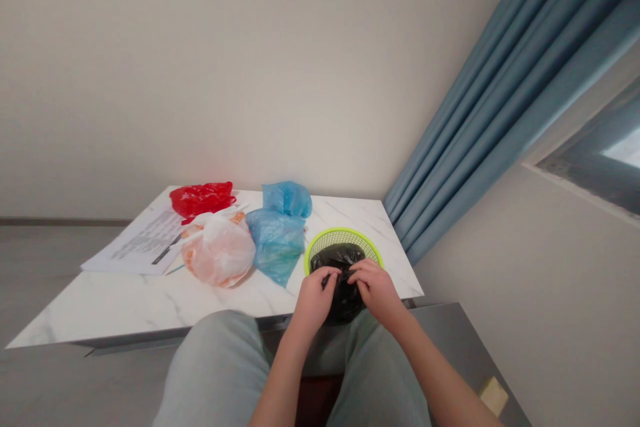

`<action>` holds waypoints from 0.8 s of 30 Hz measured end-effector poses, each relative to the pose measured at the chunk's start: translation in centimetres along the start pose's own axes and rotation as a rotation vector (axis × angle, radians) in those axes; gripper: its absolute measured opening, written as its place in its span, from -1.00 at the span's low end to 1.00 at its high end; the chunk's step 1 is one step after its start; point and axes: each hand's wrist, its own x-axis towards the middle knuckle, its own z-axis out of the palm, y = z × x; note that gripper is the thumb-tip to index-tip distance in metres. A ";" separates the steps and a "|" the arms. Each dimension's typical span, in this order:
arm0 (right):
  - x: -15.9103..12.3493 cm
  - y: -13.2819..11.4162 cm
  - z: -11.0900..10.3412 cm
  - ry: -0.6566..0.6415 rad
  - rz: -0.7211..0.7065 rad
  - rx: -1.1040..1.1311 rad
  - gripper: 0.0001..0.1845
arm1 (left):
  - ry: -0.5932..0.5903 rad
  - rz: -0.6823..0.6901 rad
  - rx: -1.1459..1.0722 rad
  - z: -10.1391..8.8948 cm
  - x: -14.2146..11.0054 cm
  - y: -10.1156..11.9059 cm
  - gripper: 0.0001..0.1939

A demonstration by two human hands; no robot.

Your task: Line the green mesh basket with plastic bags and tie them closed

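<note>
left hand (314, 301), right hand (375, 290) pinching top of black plastic bag (345, 300) above lime-green mesh basket (340, 235)

A hand could pass over the marble strip along the near edge of the table (125, 307), left of the left hand (313, 300). Farther in, the blue bag (276, 247) blocks the way, just beside the green basket (340, 235). The black bag (343, 257) fills the basket under the right hand (376, 290).

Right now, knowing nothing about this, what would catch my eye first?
The left hand and right hand holding a black plastic bag over a lime-green basket, near the front of a white marble table. Beyond them, a bright red bag and blue bags lie towards the far edge.
</note>
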 end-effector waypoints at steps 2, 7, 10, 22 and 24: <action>0.1 -0.2 0.0 0.061 0.007 0.011 -0.66 | -0.080 -0.038 -0.104 -0.2 0.1 0.3 -0.77; -0.1 -1.8 -0.3 0.032 0.069 0.059 -0.76 | -0.199 -0.183 -0.380 -0.4 0.1 0.7 -0.74; -0.5 -2.4 -0.2 -0.011 0.104 0.107 -0.83 | -0.182 -0.267 -0.568 -0.4 -0.1 0.8 -0.74; -0.6 -2.7 0.2 0.035 0.178 0.206 -0.71 | -0.272 -0.266 -0.603 -0.6 -0.3 1.5 -0.76; -0.8 -2.5 0.1 0.036 0.167 0.183 -0.70 | -0.184 -0.248 -0.551 -0.5 -0.2 1.1 -0.78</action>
